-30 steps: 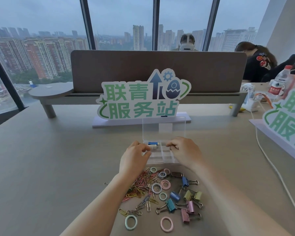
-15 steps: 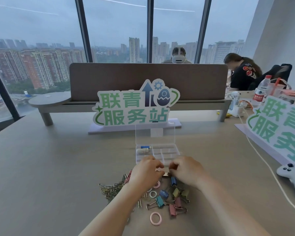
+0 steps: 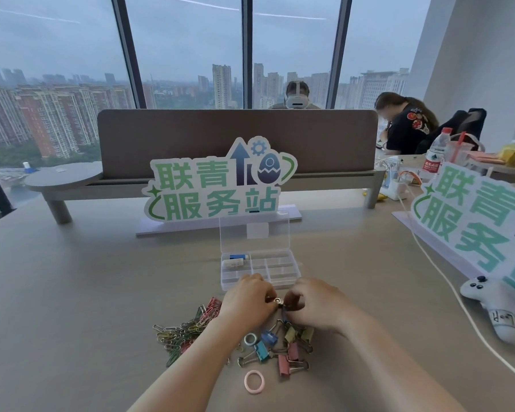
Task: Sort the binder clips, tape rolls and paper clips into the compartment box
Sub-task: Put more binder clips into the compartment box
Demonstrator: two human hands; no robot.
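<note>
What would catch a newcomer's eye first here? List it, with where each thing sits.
The big green-lettered sign stands at the table's middle, with the open clear compartment box just in front of it. Nearer the camera, the left hand and right hand meet over a small metal piece, above a scatter of binder clips and a paper clip heap.

There is one view only, from the camera on my head. It looks forward and down across the worktop (image 3: pixel 72 292), with my forearms reaching in from the bottom edge, close below the lens. Farther off it faces the desk divider (image 3: pixel 235 138) and the windows (image 3: pixel 185 49) beyond.
</note>
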